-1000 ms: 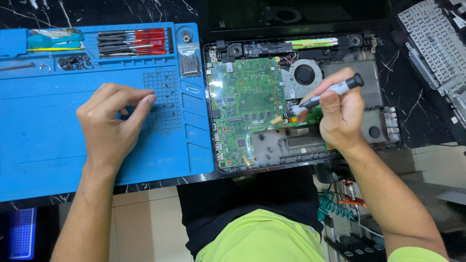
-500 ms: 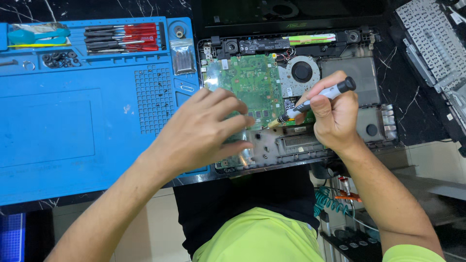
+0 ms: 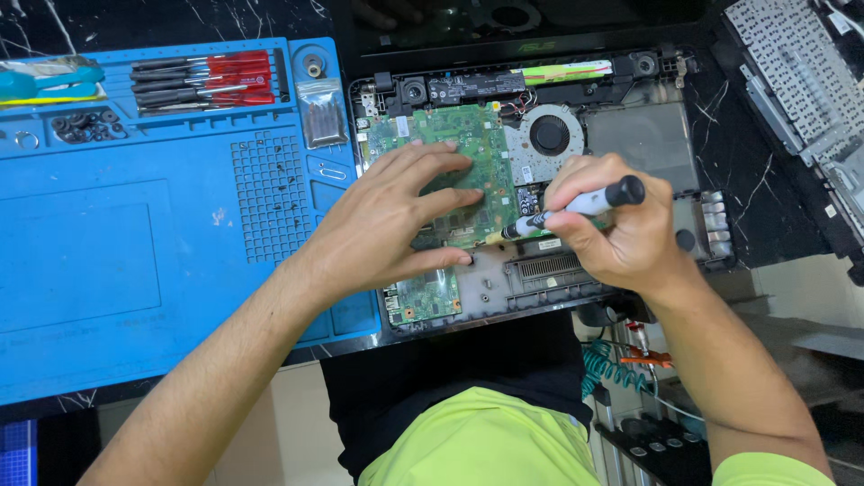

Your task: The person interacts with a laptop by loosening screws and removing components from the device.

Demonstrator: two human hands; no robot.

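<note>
Two hands over the opened laptop base (image 3: 540, 279). Left hand (image 3: 396, 220) has come across from the blue repair mat (image 3: 135, 270) within the last second; it now lies flat, fingers spread, on the green motherboard (image 3: 450, 144), grasping nothing, bracing it. Right hand (image 3: 612, 234) stays clenched on the small screwdriver (image 3: 576, 205), tip down beside the board's right edge. Beyond: cooling fan (image 3: 549, 135), detached keyboard (image 3: 792, 72).

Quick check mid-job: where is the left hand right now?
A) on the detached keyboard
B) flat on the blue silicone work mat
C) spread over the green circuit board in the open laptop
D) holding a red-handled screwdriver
C: the left hand lies spread on the green circuit board, while the right hand holds the black-tipped screwdriver.
</note>
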